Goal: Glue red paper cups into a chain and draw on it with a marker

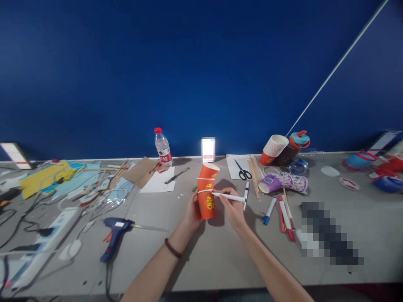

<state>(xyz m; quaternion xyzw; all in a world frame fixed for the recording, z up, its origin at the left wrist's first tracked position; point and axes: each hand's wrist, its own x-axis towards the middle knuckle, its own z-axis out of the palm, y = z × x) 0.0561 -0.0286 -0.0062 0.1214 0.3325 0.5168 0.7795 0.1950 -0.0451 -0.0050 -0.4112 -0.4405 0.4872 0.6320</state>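
An orange paper cup [207,205] with yellow print stands upside down on the grey table, and my left hand [192,211] wraps its left side. A second orange cup [208,170] sits tilted on top of it. My right hand [232,207] pinches a white pen [228,196], whose tip touches the lower cup's upper band. A bead bracelet circles my left wrist.
A blue glue gun [113,235] lies at front left beside a power strip [47,244] and cables. Markers [285,212], sticks, scissors [242,171], a purple cup [282,183], a cup stack [274,149] and a water bottle [163,147] lie around. A blue wall stands behind.
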